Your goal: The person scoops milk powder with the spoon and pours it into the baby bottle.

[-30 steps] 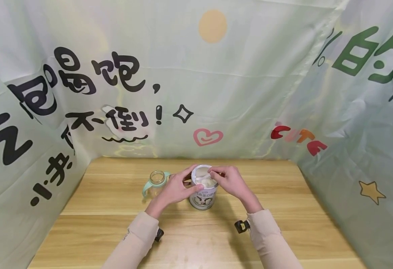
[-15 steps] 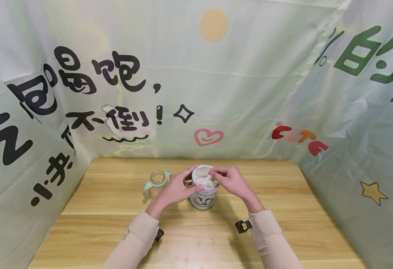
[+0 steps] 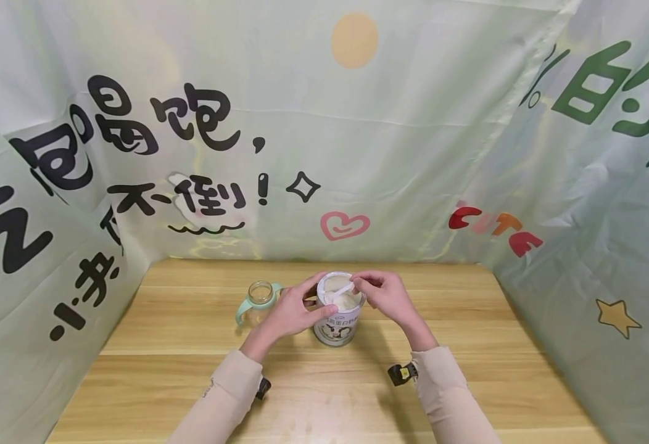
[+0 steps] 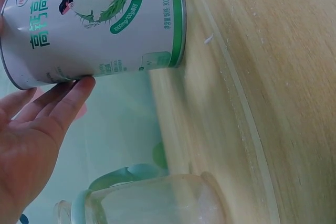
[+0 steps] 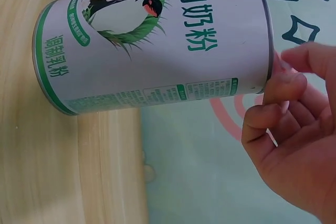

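A white and green milk powder can point(image 3: 335, 327) with a cow picture stands upright on the wooden table, its top uncovered and pale powder inside. My left hand point(image 3: 299, 308) grips the can near its rim, thumb at the front and fingers round the left side. My right hand point(image 3: 382, 296) is at the right of the opening, pinching the end of a white scoop point(image 3: 342, 291) that slants across the mouth. The scoop's bowl is hidden. In the right wrist view, the fingertips of my right hand point(image 5: 294, 114) meet just past the can's rim.
A clear baby bottle point(image 3: 259, 302) with mint green handles and no cap stands just left of the can, close to my left hand. Printed cloth walls point(image 3: 413, 154) enclose the back and sides of the table point(image 3: 469, 320).
My right hand has lifted slightly and shifted a little to the right, the white scoop turning with it across the mouth. My left hand and the can have stayed in place.
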